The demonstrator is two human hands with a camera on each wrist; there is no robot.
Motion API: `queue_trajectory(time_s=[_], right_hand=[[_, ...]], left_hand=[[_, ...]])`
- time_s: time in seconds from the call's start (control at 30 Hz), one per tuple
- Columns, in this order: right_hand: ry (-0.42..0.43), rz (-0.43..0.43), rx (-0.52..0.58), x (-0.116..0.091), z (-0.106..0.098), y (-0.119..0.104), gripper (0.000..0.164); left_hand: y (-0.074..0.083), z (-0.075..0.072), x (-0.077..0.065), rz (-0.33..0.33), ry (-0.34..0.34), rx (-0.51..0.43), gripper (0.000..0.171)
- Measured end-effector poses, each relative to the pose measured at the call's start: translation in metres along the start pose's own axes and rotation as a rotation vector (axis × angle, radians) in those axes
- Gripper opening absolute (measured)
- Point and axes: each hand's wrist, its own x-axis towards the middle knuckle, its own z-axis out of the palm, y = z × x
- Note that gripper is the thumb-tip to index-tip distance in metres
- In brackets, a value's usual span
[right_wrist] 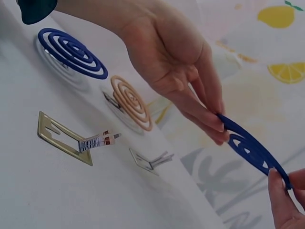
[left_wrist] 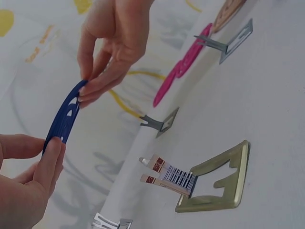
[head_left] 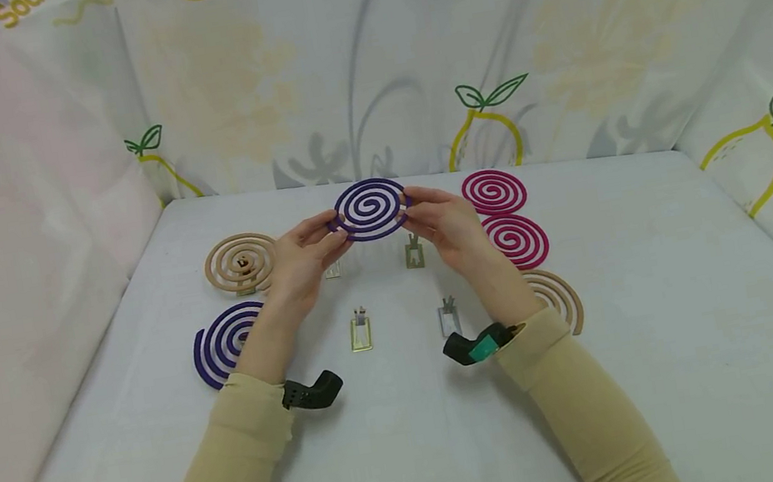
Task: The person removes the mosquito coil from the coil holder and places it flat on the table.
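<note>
A dark blue mosquito coil (head_left: 371, 208) is held up above the far part of the table, its spiral face toward the head camera. My left hand (head_left: 304, 262) pinches its left rim between thumb and fingers. On the opposite rim, my right hand (head_left: 450, 224) pinches it the same way. Both wrist views show the coil edge-on between the fingertips. Below the hands stand small metal coil stands with upright prongs: a gold one (head_left: 360, 334), a silver one (head_left: 449, 320), a brass one (head_left: 414, 252) and another partly hidden by the left hand.
At left, a tan coil (head_left: 242, 264) and a second blue coil (head_left: 220, 343) sit raised on stands. Two pink coils, a far one (head_left: 492, 191) and a nearer one (head_left: 515, 241), lie at right beside a tan coil (head_left: 568, 296) partly behind my right forearm. Printed cloth walls surround the table.
</note>
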Motion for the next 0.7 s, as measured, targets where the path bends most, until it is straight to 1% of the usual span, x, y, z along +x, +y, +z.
queue_trajectory(time_s=[0.07,0.27,0.47,0.7], right_hand=[[0.003,0.003,0.0,0.0,-0.003,-0.002,0.038],[0.001,0.019,0.02,0.0,-0.006,-0.001,0.041],[0.027,-0.015,0.024,0.001,-0.009,0.0,0.041],[0.057,-0.06,-0.011,0.002,-0.019,-0.001,0.038]], left_hand=[[-0.001,0.004,0.0,0.01,0.006,-0.007,0.048],[-0.006,0.01,0.001,0.028,0.061,-0.004,0.048],[-0.013,0.018,0.004,0.046,0.095,-0.032,0.048],[-0.018,0.034,0.006,0.056,0.113,-0.029,0.047]])
